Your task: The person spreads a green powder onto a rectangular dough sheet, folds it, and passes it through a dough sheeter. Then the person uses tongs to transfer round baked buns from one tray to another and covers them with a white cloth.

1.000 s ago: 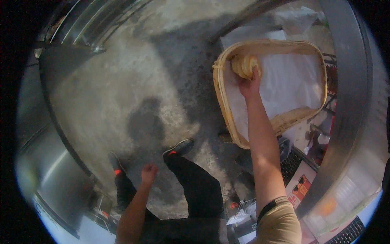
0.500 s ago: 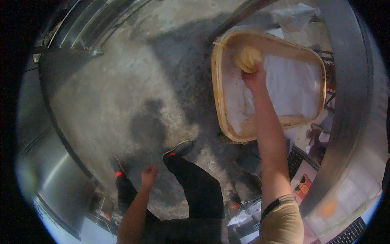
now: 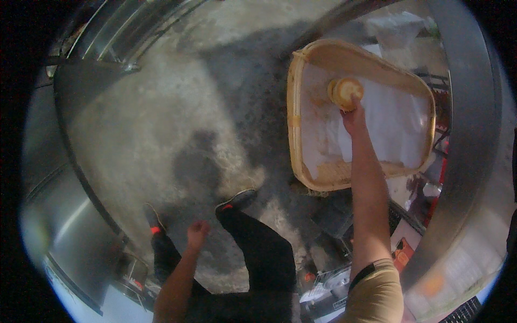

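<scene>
My right hand (image 3: 354, 114) reaches into a wicker basket (image 3: 294, 121) at the right, its fingers closed round a short stack of round golden flatbreads (image 3: 346, 93). The top one faces up, with a pale middle and browner rim; others show at its left edge. The stack is above a white lining (image 3: 385, 124) spread over the basket's bottom. My left hand (image 3: 198, 232) hangs low over the floor near my legs, away from the basket. Its fingers are curled in, and nothing shows in them.
A steel cabinet (image 3: 75, 223) stands on the left, and a steel-edged counter (image 3: 468, 161) runs along the right. Below the basket lie dark boxes (image 3: 331, 218) and a black-and-white package (image 3: 328, 290). My shoes (image 3: 237, 201) rest on the concrete floor (image 3: 134, 134).
My right hand has shifted right and slightly nearer with the flatbreads, whose stack has turned so the top one faces up. The basket sits slightly further right in view. My left hand stays put.
</scene>
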A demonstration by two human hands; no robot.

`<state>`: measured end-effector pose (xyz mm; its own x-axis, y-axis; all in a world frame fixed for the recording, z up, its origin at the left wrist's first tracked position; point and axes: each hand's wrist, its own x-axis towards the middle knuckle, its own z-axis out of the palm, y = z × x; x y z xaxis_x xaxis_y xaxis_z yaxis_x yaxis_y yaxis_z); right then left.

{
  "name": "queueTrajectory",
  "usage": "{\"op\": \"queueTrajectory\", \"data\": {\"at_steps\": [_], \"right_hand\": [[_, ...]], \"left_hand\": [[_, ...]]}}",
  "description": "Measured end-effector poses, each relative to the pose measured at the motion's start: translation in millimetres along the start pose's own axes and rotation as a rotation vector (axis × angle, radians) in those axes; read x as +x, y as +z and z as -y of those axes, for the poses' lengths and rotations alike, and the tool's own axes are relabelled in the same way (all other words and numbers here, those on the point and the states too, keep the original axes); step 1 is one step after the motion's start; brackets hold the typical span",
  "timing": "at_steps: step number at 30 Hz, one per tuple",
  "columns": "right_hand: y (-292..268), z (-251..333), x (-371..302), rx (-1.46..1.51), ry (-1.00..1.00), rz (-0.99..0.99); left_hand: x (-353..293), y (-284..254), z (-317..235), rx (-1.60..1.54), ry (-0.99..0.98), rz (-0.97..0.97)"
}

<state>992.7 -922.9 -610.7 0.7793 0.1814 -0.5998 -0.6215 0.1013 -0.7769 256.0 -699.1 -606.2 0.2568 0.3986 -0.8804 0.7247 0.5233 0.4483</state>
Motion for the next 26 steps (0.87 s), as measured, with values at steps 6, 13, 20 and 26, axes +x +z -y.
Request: {"op": "queueTrajectory", "data": {"at_steps": [6,13,20,26], "right_hand": [[7,8,10,0.089,0.006,0.208],[38,4,12,0.182,0.06,0.274],[63,4,-4,0.468,0.078,0.257],[46,-19,-27,0.745,0.196,0.661]], "left_hand": [[2,4,-11,0.116,-0.067,0.006],[-6,3,0,0.077,-0.027,0.014],[-12,12,2,-0.244,-0.023,-0.017],[-9,3,-19,-0.052,-0.075,0.138]]}}
